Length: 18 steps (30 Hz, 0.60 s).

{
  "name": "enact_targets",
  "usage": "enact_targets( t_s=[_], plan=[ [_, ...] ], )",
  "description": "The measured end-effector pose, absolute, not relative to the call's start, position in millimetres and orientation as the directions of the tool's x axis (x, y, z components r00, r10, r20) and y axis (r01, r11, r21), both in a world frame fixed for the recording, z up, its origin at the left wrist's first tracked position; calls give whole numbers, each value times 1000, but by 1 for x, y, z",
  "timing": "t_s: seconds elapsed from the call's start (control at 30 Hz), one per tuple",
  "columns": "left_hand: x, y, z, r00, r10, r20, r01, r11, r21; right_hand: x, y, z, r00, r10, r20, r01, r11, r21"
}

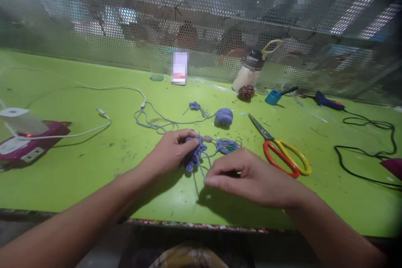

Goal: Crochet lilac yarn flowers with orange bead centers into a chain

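A bunched purple crochet piece (194, 153) is pinched in my left hand (173, 147), thumb on top, just above the green table. Beside it, the closed fingertips of my right hand (237, 176) grip a strand of purple yarn (202, 169) that runs down from the piece. A loose coil of the same yarn (226, 145) lies behind my right hand. Farther back sit a purple yarn ball (223, 117) and a small crocheted flower (194, 105). Scissors (279, 150) with one red and one yellow handle lie to the right of my right hand.
A magenta power strip (40, 144) with a white cable stands at left. Along the back are a phone (180, 67), a bottle (249, 71), a multicoloured yarn ball (246, 93), a blue cup-like item (273, 97) and a blue-handled tool (329, 101). A perforated metal screen (125, 16) rises behind.
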<state>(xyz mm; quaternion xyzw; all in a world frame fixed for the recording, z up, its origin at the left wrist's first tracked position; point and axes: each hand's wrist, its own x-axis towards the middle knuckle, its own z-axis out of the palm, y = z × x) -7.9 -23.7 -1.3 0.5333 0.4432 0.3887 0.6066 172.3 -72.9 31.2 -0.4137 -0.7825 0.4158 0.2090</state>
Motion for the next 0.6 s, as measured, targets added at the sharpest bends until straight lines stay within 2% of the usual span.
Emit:
enact_targets(
  t_s=[0.1,0.17,0.33,0.47,0.53,0.6],
  plan=[
    [-7,-25,-3,303,939,-161,-61,188,980,167,-65,24,-252,962,106,549,232,-803],
    [-4,-27,-5,275,947,-166,-107,202,974,161,-61,17,-109,980,167,614,199,-764],
    [2,-33,-8,243,962,-122,-90,147,985,147,-59,7,-24,984,175,665,147,-732],
    [1,-36,-8,234,969,-86,-32,96,995,143,-58,6,13,992,123,607,90,-790],
    [0,-35,-9,240,964,-114,-92,140,986,144,-59,4,-2,991,131,561,109,-820],
    [-2,-33,-10,274,945,-179,-211,240,947,147,-63,1,-55,977,206,562,201,-803]
  ],
)
